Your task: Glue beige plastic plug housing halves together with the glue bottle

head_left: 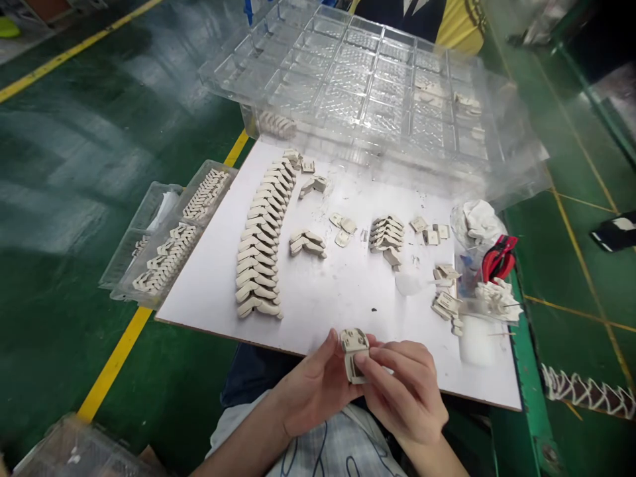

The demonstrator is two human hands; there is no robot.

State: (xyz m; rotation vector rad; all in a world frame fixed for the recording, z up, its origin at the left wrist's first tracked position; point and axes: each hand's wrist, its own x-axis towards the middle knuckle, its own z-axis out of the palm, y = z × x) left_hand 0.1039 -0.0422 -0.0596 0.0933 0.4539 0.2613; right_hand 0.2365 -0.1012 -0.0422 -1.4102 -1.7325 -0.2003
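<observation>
Near the front edge of the white work board [322, 298], I hold a small beige hinged plastic part [354, 341] with a rectangular opening in its lower half. My left hand [318, 381] grips it from the left, thumb along its side. The fingertips of my right hand [407, 387] press on its lower right side. Beyond my hands, a long curved row of nested beige parts [261, 245] lies on the board. A shorter stack [386, 233] and a small group [308, 243] lie to its right. Loose flat pieces [342, 228] are scattered between them.
Clear compartment trays [348, 73] cover the board's far side. Two clear bins [169, 265] with similar parts stand at the left. On the right are a clear container [470, 298], red-handled pliers [499, 258], white cloths [479, 222] and more beige parts [447, 301].
</observation>
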